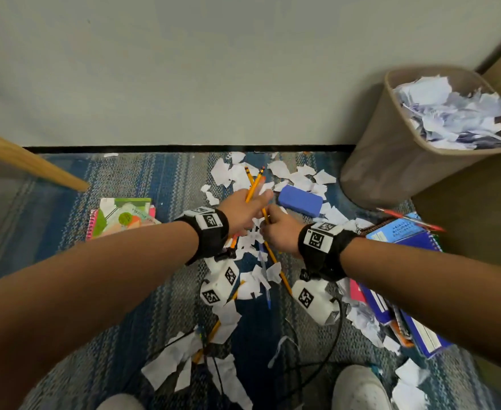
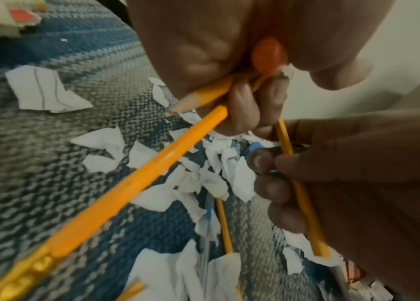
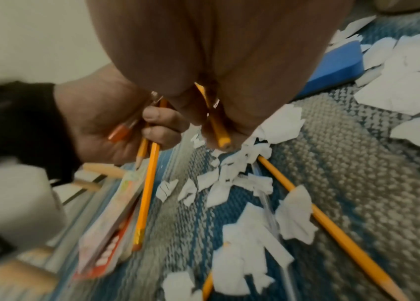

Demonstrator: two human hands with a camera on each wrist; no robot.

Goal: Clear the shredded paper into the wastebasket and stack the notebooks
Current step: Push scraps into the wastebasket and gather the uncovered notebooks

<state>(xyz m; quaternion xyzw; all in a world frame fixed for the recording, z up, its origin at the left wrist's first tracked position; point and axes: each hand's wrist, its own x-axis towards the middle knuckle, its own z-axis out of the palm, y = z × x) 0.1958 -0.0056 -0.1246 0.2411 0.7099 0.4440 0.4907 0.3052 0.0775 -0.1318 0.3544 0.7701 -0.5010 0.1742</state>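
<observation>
A: Nearest the camera, on the carpet (image 1: 125, 335): what is present?

B: Two shoe tips at the lower edge, black cables, and shredded paper (image 1: 166, 369) in loose white pieces. One yellow pencil (image 1: 277, 269) and a blue pen (image 1: 264, 279) lie flat among the scraps between the forearms.

A: State of the left hand (image 1: 242, 211)?

B: Fingers curled around a bundle of yellow pencils (image 2: 157, 165) plus an orange-capped pen (image 2: 269, 55). The bundle is off the floor; its ends project past the hand toward the wall in the head view.

A: State of the right hand (image 1: 279, 232)?

B: Fingers curled around a single yellow pencil (image 2: 299, 189), held close beside the left hand's fingers. The wrist views do not confirm whether the two hands touch.

A: Location of the notebooks?

B: Two groups, well apart. A blue notebook pile (image 1: 403, 297) lies to the right, partly under the right forearm, with a red pen (image 1: 409, 220) resting across its far end. A pink-and-green notebook stack (image 1: 122, 216) lies to the left.

A: Beyond the hands?

B: A blue block (image 1: 301, 199) sits on the carpet amid more paper scraps. The wastebasket (image 1: 385, 155) stands upright at the far right by the wall, holding torn paper up to its rim. A wooden leg (image 1: 33, 165) enters from the left.
</observation>
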